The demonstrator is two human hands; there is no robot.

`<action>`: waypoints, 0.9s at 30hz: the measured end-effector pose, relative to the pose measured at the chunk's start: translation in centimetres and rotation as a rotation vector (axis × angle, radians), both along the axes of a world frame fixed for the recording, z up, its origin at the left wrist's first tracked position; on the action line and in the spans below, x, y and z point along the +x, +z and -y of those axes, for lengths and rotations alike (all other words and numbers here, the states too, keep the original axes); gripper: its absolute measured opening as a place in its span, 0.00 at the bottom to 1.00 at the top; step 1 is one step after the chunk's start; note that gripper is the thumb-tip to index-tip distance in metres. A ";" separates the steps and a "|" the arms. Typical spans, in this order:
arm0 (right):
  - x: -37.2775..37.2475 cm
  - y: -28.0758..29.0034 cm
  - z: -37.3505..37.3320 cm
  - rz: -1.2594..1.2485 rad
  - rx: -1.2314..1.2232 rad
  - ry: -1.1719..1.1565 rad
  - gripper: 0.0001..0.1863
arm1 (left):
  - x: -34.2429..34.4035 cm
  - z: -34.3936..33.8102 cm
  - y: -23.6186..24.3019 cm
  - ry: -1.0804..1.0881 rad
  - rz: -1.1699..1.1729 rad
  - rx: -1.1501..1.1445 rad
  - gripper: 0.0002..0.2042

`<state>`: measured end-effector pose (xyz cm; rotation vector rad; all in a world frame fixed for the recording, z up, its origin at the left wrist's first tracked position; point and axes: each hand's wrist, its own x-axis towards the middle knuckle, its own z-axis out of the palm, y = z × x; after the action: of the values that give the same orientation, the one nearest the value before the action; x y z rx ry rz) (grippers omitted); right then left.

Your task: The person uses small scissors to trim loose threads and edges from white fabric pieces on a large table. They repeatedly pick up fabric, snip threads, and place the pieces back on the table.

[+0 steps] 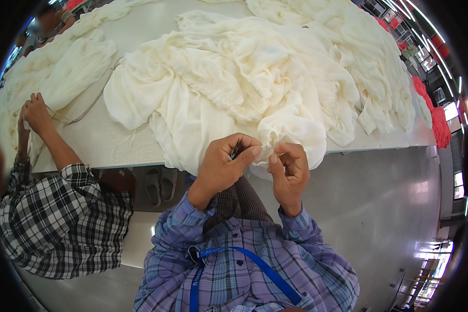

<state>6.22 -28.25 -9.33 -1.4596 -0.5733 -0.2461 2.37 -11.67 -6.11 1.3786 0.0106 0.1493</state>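
A large heap of thin cream fabric [208,78] with gathered, ruffled seams spreads over the table in front of me. Its near part hangs over the front edge, where both my hands work on a gathered edge [268,141]. Thumb and forefinger of my left hand [221,164] are pinched together at that edge. A small dark thing with a bluish glint [236,150] shows between its curled fingers; its kind is hard to make out. My right hand [291,174] pinches the same cloth just to the right, fingers bent.
At my left, a person in a black-and-white checked shirt [62,218] handles more cream cloth [57,73]. The pale table [130,148] ends just beyond my lap. Sandals [161,184] lie beneath it. Red cloth [440,127] hangs at the far right. Another person stands at the far left.
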 end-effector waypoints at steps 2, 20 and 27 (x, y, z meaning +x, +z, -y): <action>0.5 0.4 0.2 0.170 -0.084 -0.061 0.21 | -0.2 0.0 0.2 -0.020 -0.011 -0.038 0.08; 0.6 1.9 1.2 0.021 -0.047 0.302 0.20 | -2.0 0.4 0.7 -0.031 -0.006 -0.044 0.12; 1.1 1.5 2.4 0.374 -0.214 0.271 0.14 | -1.9 0.7 0.9 0.038 -0.021 -0.170 0.11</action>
<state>7.30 -30.63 -7.81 -1.5299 -1.1201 -0.2505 0.44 -12.36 -5.26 1.2102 0.0656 0.1628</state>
